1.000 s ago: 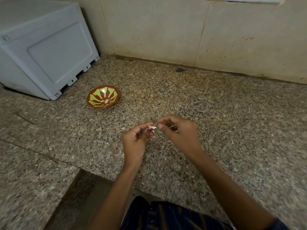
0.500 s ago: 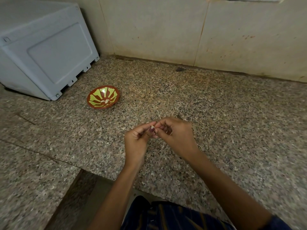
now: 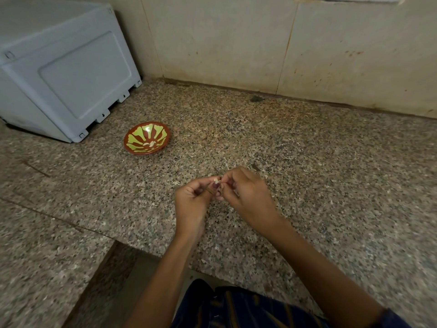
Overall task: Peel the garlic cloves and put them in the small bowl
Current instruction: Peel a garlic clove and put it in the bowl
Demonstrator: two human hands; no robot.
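Both hands meet above the speckled granite table, and there's the garlic clove pinched right between them. The left hand grips it from below, fingers curled in around the purplish skin. The right hand pinches at the pale top of the clove, thumb and forefinger closed on it, a bit of whitish skin sticking up. Off to the left, well apart from the hands, sits the small bowl, red-brown with yellow-green petals, and a couple of pale peeled pieces lie inside. Behind the bowl stands a grey box-like appliance against the tiled wall.
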